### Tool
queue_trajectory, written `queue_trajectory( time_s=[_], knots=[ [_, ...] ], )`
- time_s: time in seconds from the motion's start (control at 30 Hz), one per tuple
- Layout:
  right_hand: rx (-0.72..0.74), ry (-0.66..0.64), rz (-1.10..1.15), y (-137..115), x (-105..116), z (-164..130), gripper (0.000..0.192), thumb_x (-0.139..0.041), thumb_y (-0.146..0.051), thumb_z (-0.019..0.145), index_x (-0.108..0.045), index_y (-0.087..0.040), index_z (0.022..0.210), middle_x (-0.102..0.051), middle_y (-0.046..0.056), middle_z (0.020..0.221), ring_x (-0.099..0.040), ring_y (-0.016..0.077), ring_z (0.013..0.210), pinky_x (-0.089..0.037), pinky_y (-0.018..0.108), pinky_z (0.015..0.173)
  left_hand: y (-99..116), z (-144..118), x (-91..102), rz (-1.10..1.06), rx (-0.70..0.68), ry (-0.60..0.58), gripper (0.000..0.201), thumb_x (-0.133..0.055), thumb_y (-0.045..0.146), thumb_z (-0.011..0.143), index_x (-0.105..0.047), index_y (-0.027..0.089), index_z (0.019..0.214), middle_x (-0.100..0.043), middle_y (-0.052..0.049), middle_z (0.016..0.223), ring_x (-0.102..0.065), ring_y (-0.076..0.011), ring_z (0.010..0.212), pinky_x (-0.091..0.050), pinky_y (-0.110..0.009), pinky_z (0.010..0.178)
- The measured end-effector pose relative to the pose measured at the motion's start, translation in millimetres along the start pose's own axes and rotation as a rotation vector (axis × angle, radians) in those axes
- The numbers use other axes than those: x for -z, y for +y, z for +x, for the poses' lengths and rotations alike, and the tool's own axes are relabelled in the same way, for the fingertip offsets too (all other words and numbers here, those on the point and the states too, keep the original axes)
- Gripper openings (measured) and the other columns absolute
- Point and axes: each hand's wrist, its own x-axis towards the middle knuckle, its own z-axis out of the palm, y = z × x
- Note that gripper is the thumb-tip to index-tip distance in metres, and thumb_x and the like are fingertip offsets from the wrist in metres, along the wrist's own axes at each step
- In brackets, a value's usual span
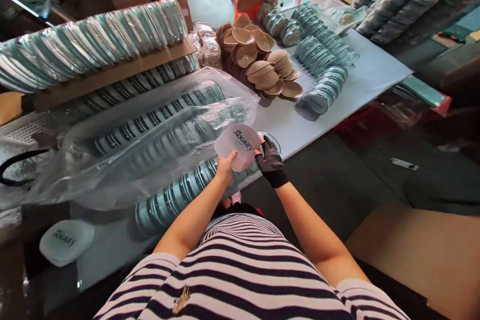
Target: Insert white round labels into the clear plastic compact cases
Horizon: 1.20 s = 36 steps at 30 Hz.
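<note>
While held, pouch (238, 145) (printed) between both hands (247, 165)

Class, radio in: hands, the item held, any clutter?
Left hand and gloved right hand both grip white Sbeauty lid. Plastic bag of cases crowds left.

Both bare forearms reached forward from striped sleeves, the left hand (225, 166) ungloved and gripping, the right hand (270, 161) in a dotted black glove, fingers curled.
</note>
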Motion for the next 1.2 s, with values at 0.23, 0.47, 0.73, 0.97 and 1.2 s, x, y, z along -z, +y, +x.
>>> queue_trajectory(
  time_s=[0.23,0.47,0.73,0.97,1.2],
  knots=[
    [-0.159,-0.054,0.2,-6,-17,28,0.041,-0.037,-0.037,0.093,-0.064,-0.014,0.114,-0.072,0.012,0.106,-0.066,0.0209,0.094,-0.053,0.032,0.084,14,-5,0.6,-0.087,-0.021,0.063,0.05,-0.085,0.007,0.063,-0.07,0.015,0.11,-0.074,-0.011,0.112,-0.067,-0.0288,0.112,-0.049,-0.047,0.105],
    [-0.246,0.248,-0.064,46,48,18,0.052,-0.037,-0.05,0.093,-0.062,-0.011,0.118,-0.07,0.019,0.103,-0.066,0.0277,0.091,-0.05,0.033,0.071,38,22,-0.9,-0.302,0.101,0.244,0.045,-0.067,0.008,0.083,-0.061,0.016,0.127,-0.07,-0.01,0.123,-0.068,-0.0221,0.111,-0.054,-0.041,0.099],
    [0.007,-0.29,-0.306,44,28,-107,0.043,-0.035,-0.033,0.094,-0.07,-0.018,0.114,-0.075,0.011,0.099,-0.068,0.0201,0.083,-0.047,0.025,0.074,18,33,5.9,-0.392,0.285,0.165,0.048,-0.059,0.018,0.091,-0.052,0.02,0.138,-0.066,-0.01,0.132,-0.065,-0.0245,0.117,-0.055,-0.043,0.098],
    [0.007,-0.387,-0.411,27,0,-96,0.042,-0.034,-0.032,0.097,-0.068,-0.017,0.117,-0.075,0.011,0.104,-0.069,0.0207,0.091,-0.043,0.024,0.073,16,38,13.6,-0.403,0.33,0.138,0.047,-0.063,0.017,0.089,-0.054,0.019,0.135,-0.068,-0.01,0.128,-0.066,-0.024,0.116,-0.055,-0.042,0.099],
    [-0.064,-0.596,-0.559,-10,-25,-53,0.041,-0.033,-0.042,0.101,-0.054,-0.016,0.125,-0.073,0.015,0.103,-0.07,0.0243,0.093,-0.042,0.028,0.073,14,35,14.8,-0.416,0.336,0.142,0.042,-0.062,0.013,0.089,-0.058,0.017,0.131,-0.069,-0.01,0.126,-0.066,-0.0223,0.115,-0.055,-0.039,0.099]
  ],
)
